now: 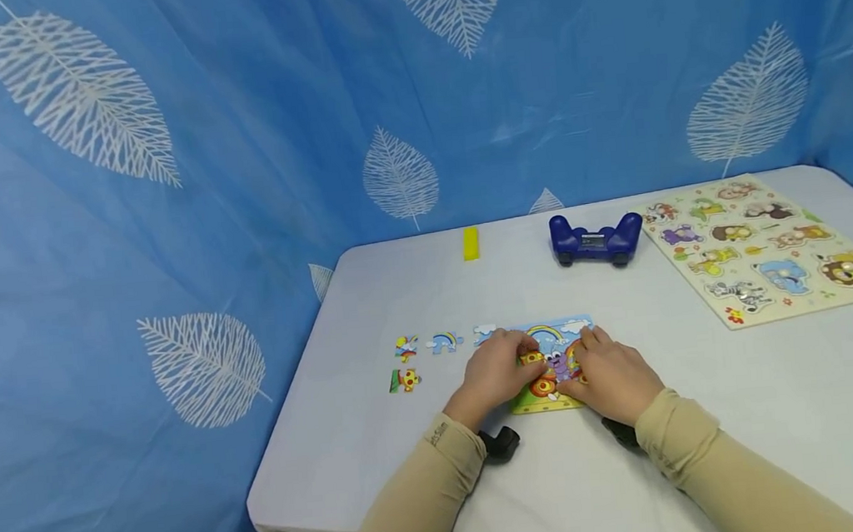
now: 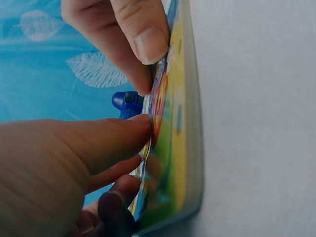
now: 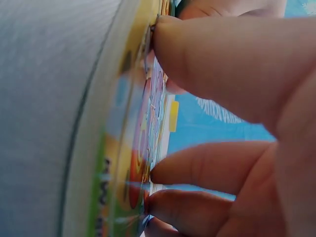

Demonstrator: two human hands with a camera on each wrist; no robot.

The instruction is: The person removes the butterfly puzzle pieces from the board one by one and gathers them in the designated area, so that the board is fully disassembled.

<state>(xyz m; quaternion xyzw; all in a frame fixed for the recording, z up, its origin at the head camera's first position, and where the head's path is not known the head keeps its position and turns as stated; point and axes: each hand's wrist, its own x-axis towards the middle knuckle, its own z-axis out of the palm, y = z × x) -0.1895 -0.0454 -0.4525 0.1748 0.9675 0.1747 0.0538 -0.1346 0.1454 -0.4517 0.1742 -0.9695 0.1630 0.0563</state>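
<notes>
A cartoon jigsaw puzzle in a tray (image 1: 546,405) lies on the white table between both hands. It shows a rainbow, a purple figure and a yellow lower border. My left hand (image 1: 495,373) rests its thumb and fingertips on the left half of the picture. On the right half, my right hand (image 1: 619,380) presses with thumb and fingers spread apart. In the left wrist view, the thumb (image 2: 133,129) touches the glossy surface. Left of the tray lie loose jigsaw pieces: a rainbow piece (image 1: 444,344), a red-and-yellow piece (image 1: 406,348) and a giraffe-patterned piece (image 1: 407,380). A cloud piece (image 1: 483,332) is partly hidden behind the left hand.
Behind the puzzle sit a yellow block (image 1: 471,244) and a dark blue game controller (image 1: 596,240). A large animal peg board (image 1: 764,252) lies at the right. A blue curtain (image 1: 273,128) with white leaves hangs behind the table (image 1: 336,448).
</notes>
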